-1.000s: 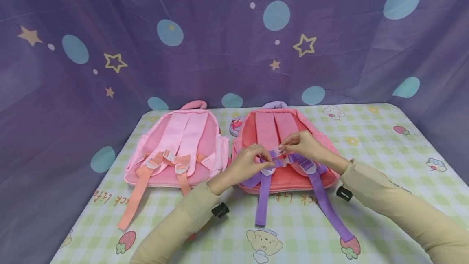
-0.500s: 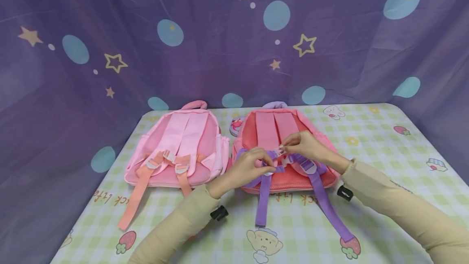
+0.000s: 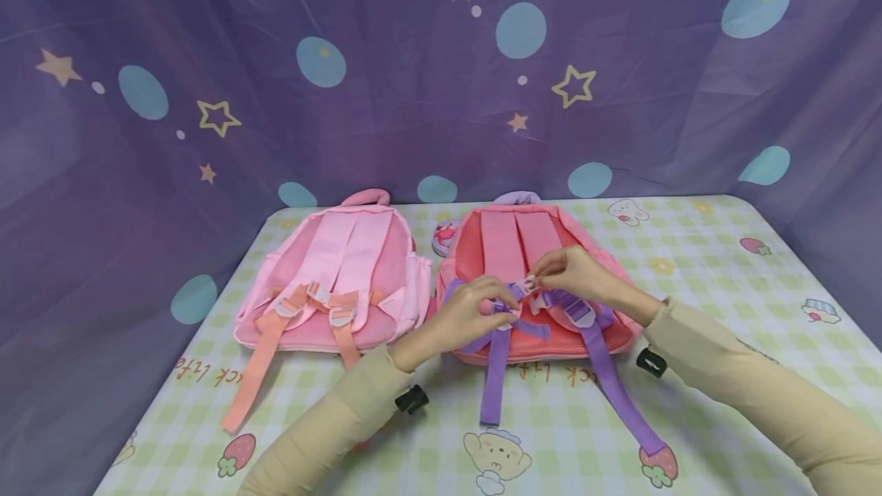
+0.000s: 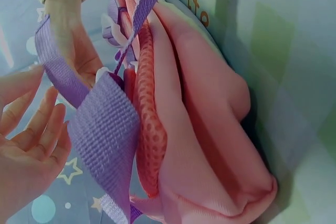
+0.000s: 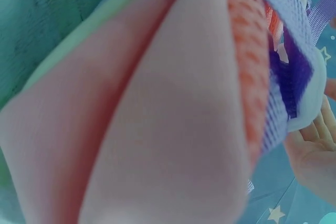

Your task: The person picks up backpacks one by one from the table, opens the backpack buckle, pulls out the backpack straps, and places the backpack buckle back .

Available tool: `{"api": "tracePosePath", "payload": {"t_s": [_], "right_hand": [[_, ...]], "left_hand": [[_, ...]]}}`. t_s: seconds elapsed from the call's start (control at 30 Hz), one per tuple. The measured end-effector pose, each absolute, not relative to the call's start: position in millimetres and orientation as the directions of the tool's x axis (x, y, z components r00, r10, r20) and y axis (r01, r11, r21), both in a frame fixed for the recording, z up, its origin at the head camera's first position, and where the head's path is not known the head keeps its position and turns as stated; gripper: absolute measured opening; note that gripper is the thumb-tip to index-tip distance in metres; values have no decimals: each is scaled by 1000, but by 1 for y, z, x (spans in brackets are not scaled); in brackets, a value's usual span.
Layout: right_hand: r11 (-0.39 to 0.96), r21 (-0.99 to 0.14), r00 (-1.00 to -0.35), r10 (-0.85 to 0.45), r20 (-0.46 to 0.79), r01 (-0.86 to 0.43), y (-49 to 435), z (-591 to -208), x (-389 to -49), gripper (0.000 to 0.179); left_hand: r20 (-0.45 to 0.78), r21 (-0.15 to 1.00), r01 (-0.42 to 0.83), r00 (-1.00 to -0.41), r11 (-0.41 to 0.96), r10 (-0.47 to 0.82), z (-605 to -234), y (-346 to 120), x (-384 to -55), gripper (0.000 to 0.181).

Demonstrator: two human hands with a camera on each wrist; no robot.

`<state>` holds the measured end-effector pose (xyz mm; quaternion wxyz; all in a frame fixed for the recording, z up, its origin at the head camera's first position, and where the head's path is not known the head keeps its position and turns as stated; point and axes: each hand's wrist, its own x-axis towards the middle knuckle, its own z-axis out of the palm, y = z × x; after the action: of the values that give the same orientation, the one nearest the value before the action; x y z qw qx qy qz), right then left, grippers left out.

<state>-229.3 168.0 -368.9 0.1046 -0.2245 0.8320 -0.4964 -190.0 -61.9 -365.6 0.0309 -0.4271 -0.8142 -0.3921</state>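
Note:
The coral pink backpack (image 3: pixel 540 251) lies with its shoulder straps upward. My right hand (image 3: pixel 572 272) pinches a white plastic buckle (image 3: pixel 529 284) above its purple webbing. To the left, my left hand (image 3: pixel 475 312) hovers with thumb and forefinger slightly apart beside the purple strap. A loose purple strap end (image 3: pixel 534 329) hangs past its fingertips. In the left wrist view, the left fingers (image 4: pixel 39 135) curve gently next to the wide purple webbing (image 4: pixel 105 129), the strap end rising behind. In the right wrist view the backpack's side (image 5: pixel 173 103) fills much of the picture, partly hiding the right hand.
A light pink backpack (image 3: pixel 338 266) with orange straps lies to the left. Between the two backs sits a small round printed item (image 3: pixel 444 237). Beneath is a green checked tablecloth (image 3: pixel 717 312); a purple starry curtain (image 3: pixel 413 98) rises behind.
The left fingers have drawn slightly apart from the purple strap, whose loose end has come out and dropped toward the right. The right hand has stayed at the white buckle.

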Motion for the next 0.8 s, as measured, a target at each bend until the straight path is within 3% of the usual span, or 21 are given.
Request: {"api": "tracePosePath", "payload": {"t_s": [0.8], "right_hand": [[422,-817,-848,-510,144,-392,172,-370,-224,12]], "left_hand": [[169,583,607,-741,540,650,-355,-56,-224,12]]}}
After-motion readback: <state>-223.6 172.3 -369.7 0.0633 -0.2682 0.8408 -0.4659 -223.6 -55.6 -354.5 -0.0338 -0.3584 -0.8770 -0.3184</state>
